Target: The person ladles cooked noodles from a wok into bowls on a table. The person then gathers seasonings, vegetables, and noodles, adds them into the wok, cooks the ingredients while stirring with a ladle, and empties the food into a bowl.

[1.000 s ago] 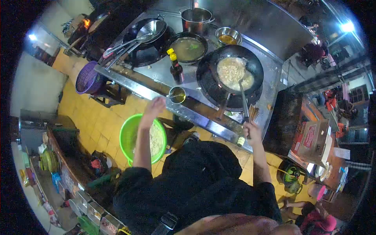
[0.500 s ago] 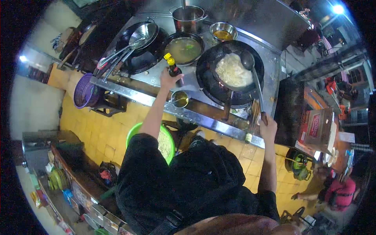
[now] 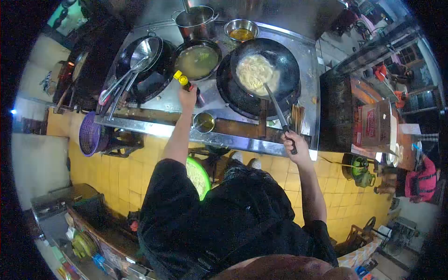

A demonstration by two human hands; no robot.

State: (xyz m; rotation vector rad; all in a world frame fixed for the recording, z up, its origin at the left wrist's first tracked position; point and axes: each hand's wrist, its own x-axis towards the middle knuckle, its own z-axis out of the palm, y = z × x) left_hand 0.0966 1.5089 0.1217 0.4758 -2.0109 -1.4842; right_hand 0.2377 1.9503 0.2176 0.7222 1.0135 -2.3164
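My left hand (image 3: 187, 97) is wrapped round a dark sauce bottle with a yellow cap (image 3: 181, 78), at the front of the metal stove. In my right hand (image 3: 296, 144) is the black handle of a long ladle (image 3: 276, 107). Its head is down in the pale noodles (image 3: 255, 73), which lie in broth in a large black wok (image 3: 288, 60). A metal cup of yellowish liquid (image 3: 204, 122) stands on the stove's front ledge, just below my left hand.
Behind are a pan of cloudy broth (image 3: 198, 60), a tall pot (image 3: 195, 23) and a steel bowl (image 3: 241, 31). Ladles (image 3: 143, 53) rest over a wok at left. A green basin (image 3: 198, 178) is on the floor. A person in pink (image 3: 420, 181) is at far right.
My left hand has reached forward from near the cup and closed round the bottle. The ladle's head, lifted half a second ago, is back in the noodles. The view has shifted.
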